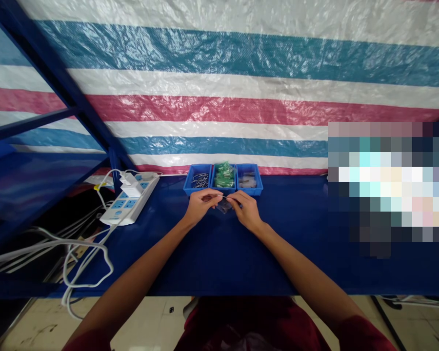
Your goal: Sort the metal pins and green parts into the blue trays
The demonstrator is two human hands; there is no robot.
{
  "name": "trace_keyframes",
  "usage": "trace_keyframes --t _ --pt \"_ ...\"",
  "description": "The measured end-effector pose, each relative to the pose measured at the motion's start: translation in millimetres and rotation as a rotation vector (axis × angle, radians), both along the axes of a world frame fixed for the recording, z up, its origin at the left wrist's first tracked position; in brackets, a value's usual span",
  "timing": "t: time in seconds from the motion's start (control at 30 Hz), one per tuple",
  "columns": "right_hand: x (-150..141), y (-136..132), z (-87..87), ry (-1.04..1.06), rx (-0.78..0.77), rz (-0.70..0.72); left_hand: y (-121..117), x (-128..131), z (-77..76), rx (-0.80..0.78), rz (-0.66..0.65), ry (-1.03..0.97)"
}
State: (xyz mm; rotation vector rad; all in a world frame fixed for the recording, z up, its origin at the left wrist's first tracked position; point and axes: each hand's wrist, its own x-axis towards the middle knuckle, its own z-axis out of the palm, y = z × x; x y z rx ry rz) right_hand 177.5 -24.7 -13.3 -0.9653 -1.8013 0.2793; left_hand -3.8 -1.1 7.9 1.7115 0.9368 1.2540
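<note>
Rising behind everything, a striped plastic sheet [223, 58] in white, blue and pinkish red fills the upper part of my view. Below it spreads the dark blue tabletop [219, 263], with a blue metal frame [91, 126] slanting along its left side. Three blue bins [259, 186] stand side by side near the back edge, close to the sheet. Well to their left, a white power strip [111, 217] lies at an angle, a white adapter [130, 185] plugged into it.

Just in front of the bins, my left grip [201, 207] and right grip [248, 209] face each other, near but apart. Thumb and finger of each are pinched together on the upper edge of a small see-through bag [225, 207], which hangs between them in front of the middle bin; I cannot tell whether it touches the tabletop. Green packets [225, 175] heap up in the middle bin, clear packets [248, 182] lie in the right one, and small shiny pieces [201, 181] fill the left.
</note>
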Motion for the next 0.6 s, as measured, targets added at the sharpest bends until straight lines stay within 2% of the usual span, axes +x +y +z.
trace_keyframes --t 0.27,0.43,0.53,0.6 --pt "-0.1 0.9 -1.3 -0.046 -0.092 -0.051 0.3 -1.5 -3.9 0.137 0.021 0.128" --pt "1.6 2.0 0.5 0.004 -0.087 -0.125 0.6 -3.9 -4.4 0.236 0.060 0.339" --pt "2.5 2.6 1.0 0.025 -0.085 -0.137 2.3 -4.0 -5.6 0.324 0.014 0.417" --pt "2.6 2.6 1.5 0.036 -0.081 -0.139 2.7 -3.6 -6.9 0.326 -0.037 0.410"
